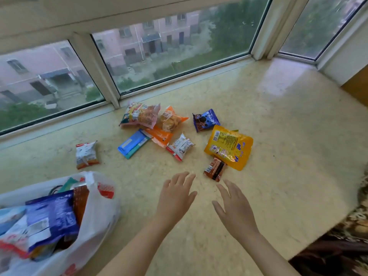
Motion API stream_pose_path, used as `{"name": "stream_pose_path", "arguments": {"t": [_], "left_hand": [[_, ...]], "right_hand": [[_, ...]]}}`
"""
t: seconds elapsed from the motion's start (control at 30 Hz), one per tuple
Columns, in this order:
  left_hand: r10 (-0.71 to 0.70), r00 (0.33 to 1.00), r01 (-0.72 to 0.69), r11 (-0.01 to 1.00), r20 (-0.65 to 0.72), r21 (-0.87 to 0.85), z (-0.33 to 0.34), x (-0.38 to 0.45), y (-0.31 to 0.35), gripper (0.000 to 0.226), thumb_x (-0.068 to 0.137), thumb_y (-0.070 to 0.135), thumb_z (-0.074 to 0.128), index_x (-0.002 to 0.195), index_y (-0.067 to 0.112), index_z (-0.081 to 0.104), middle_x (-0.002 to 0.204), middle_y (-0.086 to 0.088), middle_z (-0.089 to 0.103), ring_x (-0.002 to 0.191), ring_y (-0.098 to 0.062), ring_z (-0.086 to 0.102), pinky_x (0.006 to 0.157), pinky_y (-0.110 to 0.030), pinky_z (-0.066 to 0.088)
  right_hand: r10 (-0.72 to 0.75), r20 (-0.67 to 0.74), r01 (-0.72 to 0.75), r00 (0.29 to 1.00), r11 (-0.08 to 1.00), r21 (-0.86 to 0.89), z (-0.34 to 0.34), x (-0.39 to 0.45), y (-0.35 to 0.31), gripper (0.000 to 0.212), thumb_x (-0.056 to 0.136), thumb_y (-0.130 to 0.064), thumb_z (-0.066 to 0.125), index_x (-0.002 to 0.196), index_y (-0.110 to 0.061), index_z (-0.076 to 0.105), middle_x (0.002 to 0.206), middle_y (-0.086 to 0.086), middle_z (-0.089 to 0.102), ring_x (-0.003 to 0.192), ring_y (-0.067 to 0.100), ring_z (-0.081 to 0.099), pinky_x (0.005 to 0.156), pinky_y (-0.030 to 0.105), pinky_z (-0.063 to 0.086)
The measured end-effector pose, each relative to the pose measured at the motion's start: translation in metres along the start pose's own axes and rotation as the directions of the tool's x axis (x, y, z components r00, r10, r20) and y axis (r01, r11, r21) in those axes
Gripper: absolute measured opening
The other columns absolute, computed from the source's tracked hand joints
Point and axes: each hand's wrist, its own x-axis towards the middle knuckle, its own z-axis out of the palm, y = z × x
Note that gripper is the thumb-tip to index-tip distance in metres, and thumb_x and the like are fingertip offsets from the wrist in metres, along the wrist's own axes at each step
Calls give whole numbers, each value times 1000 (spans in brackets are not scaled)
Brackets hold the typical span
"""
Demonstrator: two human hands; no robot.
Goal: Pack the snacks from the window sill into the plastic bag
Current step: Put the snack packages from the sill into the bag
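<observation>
Several snack packets lie scattered on the marble window sill (278, 124). A yellow pouch (230, 146) and a small brown packet (214, 169) lie nearest my hands, with a purple cookie packet (206, 120) behind them. A blue bar (133, 144), orange packets (169, 120) and a white packet (180, 146) sit in the middle, and a white-red packet (86, 154) lies apart at the left. The white plastic bag (99, 214) at lower left holds several packets. My left hand (176, 198) and right hand (234, 208) hover with fingers spread, holding nothing.
Window panes and white frames (95, 70) run along the back of the sill. A patterned fabric (342, 240) lies at the sill's lower right edge. A wooden panel (356, 86) stands at the far right.
</observation>
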Motion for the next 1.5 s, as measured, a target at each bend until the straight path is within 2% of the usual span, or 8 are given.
{"name": "stream_pose_path", "arguments": {"t": [0.1, 0.5, 0.7, 0.87, 1.03, 1.13, 1.37, 1.5], "left_hand": [[8, 1000, -8, 1000, 5, -22, 34, 44, 12, 53, 81, 44, 68, 128, 23, 56, 126, 2, 61, 113, -20, 60, 82, -36, 50], [-160, 986, 164, 976, 45, -140, 120, 140, 52, 71, 86, 42, 63, 147, 27, 28, 134, 2, 49, 119, -20, 47, 89, -33, 41], [-320, 932, 361, 859, 172, -361, 110, 145, 44, 86, 74, 38, 78, 145, 27, 31, 131, 6, 48, 122, -16, 46, 90, -33, 45], [-349, 920, 391, 790, 179, -473, 105, 137, 34, 41, 81, 37, 72, 115, 23, 54, 105, 7, 51, 100, -14, 53, 75, -29, 44], [-377, 901, 420, 641, 212, -642, 97, 120, 28, 32, 85, 24, 69, 112, 31, 55, 100, 13, 64, 88, -10, 63, 78, -36, 55], [-397, 893, 428, 600, 214, -676, 89, 105, 21, 37, 86, 21, 67, 119, 31, 52, 91, 20, 59, 84, -12, 65, 77, -39, 57], [-463, 862, 438, 475, 207, -763, 39, 53, -7, 47, 87, 18, 68, 129, 30, 51, 102, 7, 63, 86, -13, 66, 71, -31, 59], [-472, 863, 435, 516, 179, -737, -14, 19, -27, 47, 85, 21, 70, 125, 35, 51, 101, 3, 66, 85, -15, 66, 71, -34, 58]], "right_hand": [[53, -19, -53, 998, 998, 30, 13, 22, 31, 53, 86, -33, 68, 132, -13, 54, 140, 13, 49, 129, 31, 46, 102, 42, 41], [312, -60, -285, 948, 919, 272, 45, 130, 110, 71, 88, -35, 63, 147, -18, 29, 155, 9, 24, 140, 26, 25, 109, 41, 32], [583, 71, -521, 809, 657, 545, 52, 156, 129, 87, 79, -34, 75, 147, -17, 23, 142, 6, 45, 135, 27, 34, 104, 46, 38], [729, 174, -608, 663, 387, 693, 57, 169, 128, 105, 66, -22, 86, 149, -13, 20, 126, 8, 55, 124, 28, 49, 102, 48, 42], [704, 311, -523, 639, 102, 846, 51, 168, 111, 45, 69, 0, 80, 109, -8, 63, 104, 9, 67, 91, 24, 65, 77, 37, 53], [682, 235, -470, 693, 179, 865, 50, 161, 98, 30, 69, -3, 80, 84, -24, 65, 94, 4, 69, 87, 25, 69, 76, 46, 58], [566, 50, -341, 823, 422, 840, 12, 140, 56, 11, 76, -12, 68, 78, -23, 68, 84, 10, 70, 81, 38, 67, 67, 54, 56], [453, 10, -288, 891, 548, 785, -30, 114, 16, 12, 85, -1, 63, 84, -13, 64, 82, 14, 69, 76, 27, 63, 76, 41, 52]]}}
